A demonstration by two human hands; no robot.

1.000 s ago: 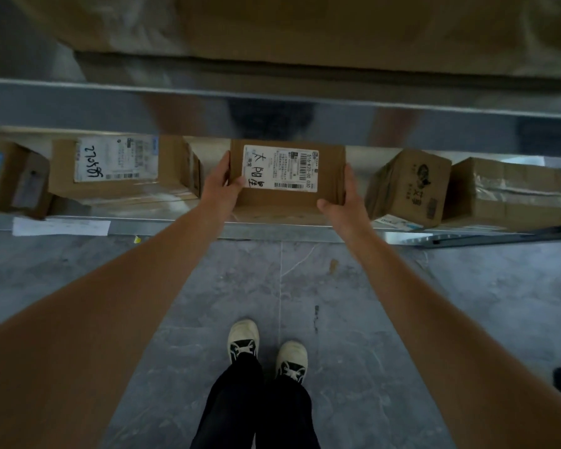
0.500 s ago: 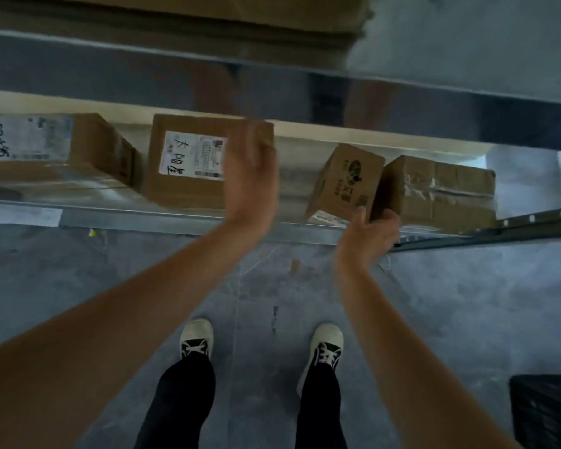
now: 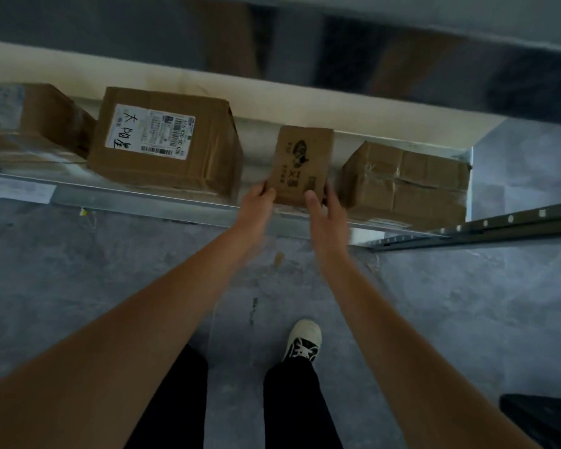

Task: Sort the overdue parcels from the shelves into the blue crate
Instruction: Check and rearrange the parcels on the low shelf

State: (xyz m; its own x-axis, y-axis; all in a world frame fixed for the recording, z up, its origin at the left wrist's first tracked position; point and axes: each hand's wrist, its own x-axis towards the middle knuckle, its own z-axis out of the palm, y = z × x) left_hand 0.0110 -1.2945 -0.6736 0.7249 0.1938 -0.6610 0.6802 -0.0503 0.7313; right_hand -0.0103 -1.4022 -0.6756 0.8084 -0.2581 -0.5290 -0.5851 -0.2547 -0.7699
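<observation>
A small cardboard parcel (image 3: 300, 160) with a dark printed logo stands on the low metal shelf (image 3: 149, 197). My left hand (image 3: 256, 204) grips its lower left corner, and my right hand (image 3: 323, 210) holds its lower right side with the thumb on the front face. To its left lies a larger parcel (image 3: 172, 147) with a white shipping label and handwriting. A taped parcel (image 3: 408, 181) sits to its right. A dark crate corner (image 3: 544, 419) shows at the bottom right; its colour is unclear.
Another labelled parcel (image 3: 30, 121) sits at the far left of the shelf. A perforated metal rail (image 3: 499, 226) juts out at the right. An upper shelf (image 3: 272, 43) hangs overhead. My legs and a shoe (image 3: 303, 340) stand on the grey floor.
Both hands left the labelled parcel and moved right. They now hold the small logo parcel, which has turned to face me. My view shifted right as I stepped.
</observation>
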